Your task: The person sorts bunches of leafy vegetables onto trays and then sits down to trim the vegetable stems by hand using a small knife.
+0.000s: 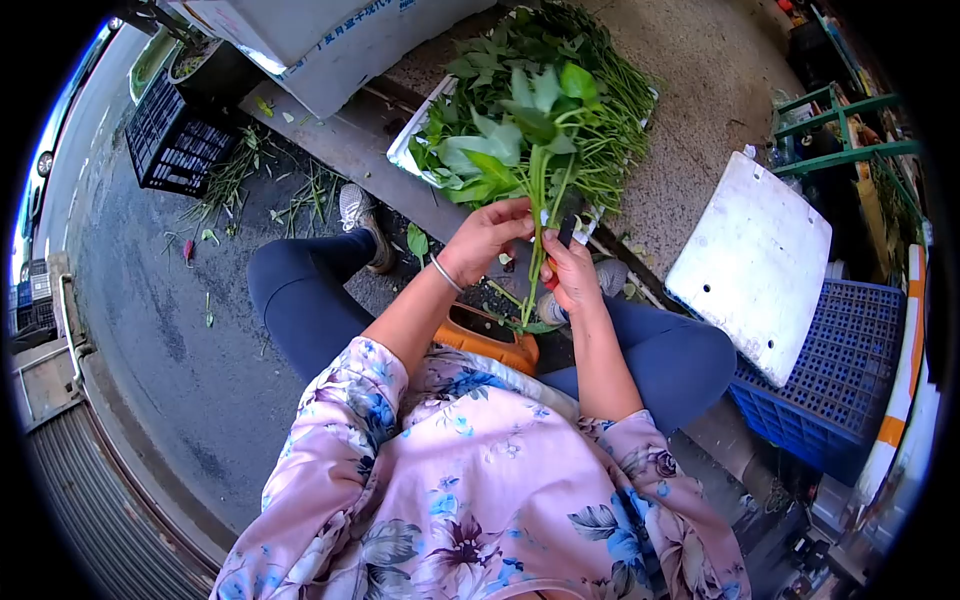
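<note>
In front of my lap, my left hand point(490, 240) is closed around the stems of a small bunch of leafy greens point(537, 185), leaves pointing away from me. Close beside it, my right hand point(571, 272) is wrapped round a knife point(551, 268) with a red-orange handle; its dark blade points up past the fingers. The right thumb presses against the stems. Just beyond my hands lies a large heap of the same greens point(605, 130) on a white foam tray point(408, 140). The lower stem ends hang above an orange plastic thing point(490, 345) between my legs.
White foam boxes point(340, 60) stand at the upper left, near a black crate point(175, 140). Cut stems and leaves point(240, 180) litter the pavement. On my right, a white foam lid point(755, 260) leans over a blue crate point(825, 360); a green metal frame point(845, 150) stands behind.
</note>
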The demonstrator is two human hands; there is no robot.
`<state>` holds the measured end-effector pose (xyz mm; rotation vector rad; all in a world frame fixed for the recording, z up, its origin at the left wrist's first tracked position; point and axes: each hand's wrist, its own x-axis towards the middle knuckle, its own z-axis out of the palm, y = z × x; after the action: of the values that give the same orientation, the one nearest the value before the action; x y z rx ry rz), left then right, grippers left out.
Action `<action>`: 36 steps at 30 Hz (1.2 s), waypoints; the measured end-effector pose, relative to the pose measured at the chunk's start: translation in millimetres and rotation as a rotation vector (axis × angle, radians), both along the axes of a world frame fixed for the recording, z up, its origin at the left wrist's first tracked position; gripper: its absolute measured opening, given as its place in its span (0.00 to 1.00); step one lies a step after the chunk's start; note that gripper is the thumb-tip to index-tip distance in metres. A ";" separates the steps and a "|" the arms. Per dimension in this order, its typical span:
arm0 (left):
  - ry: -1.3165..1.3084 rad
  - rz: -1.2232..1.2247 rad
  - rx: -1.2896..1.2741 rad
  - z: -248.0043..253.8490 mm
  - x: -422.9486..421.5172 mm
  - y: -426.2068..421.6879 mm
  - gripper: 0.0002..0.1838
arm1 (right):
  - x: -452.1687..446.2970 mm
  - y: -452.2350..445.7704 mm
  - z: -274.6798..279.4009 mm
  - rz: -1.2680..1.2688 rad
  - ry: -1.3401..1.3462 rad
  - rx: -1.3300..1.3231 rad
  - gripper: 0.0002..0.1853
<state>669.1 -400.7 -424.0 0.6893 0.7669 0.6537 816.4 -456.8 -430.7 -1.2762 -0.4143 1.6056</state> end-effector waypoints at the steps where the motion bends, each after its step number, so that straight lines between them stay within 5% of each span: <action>1: 0.001 -0.003 -0.001 0.5 -0.6 1.3 0.18 | -1.9 0.1 2.2 0.026 -0.004 0.005 0.12; 7: 0.225 0.056 0.229 -7.0 -15.3 2.5 0.12 | -1.9 5.0 -5.6 0.078 -0.311 -0.146 0.12; 9: 0.235 0.100 0.268 -18.0 -22.9 5.0 0.10 | 2.4 3.8 -14.6 -0.183 -0.524 -0.113 0.13; 13: 0.272 0.343 0.176 -31.1 -35.9 5.3 0.08 | -18.1 -10.8 29.0 -0.212 -0.365 0.106 0.22; 16: 0.318 0.546 0.076 -40.2 -40.2 2.5 0.08 | -59.9 -37.9 20.4 -0.057 -0.166 0.118 0.19; 20: 0.451 0.591 0.056 -49.8 -38.2 0.3 0.08 | -85.8 -60.3 8.9 -0.022 -0.299 0.137 0.18; 23: 0.458 0.655 0.050 -45.0 -33.3 -3.8 0.09 | -87.5 -60.8 -6.9 0.020 -0.353 0.069 0.19; 26: 0.522 0.564 0.042 -47.3 -37.2 -11.1 0.11 | -86.0 -37.3 -27.3 -0.038 0.071 -0.224 0.19; 36: 0.428 0.571 0.048 -43.0 -10.1 -42.2 0.08 | -62.6 -39.5 -66.2 -0.117 0.391 -0.430 0.18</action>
<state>659.1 -442.8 -467.0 0.6634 1.3739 1.0604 753.8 -496.4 -496.9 -1.2251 0.2575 1.8497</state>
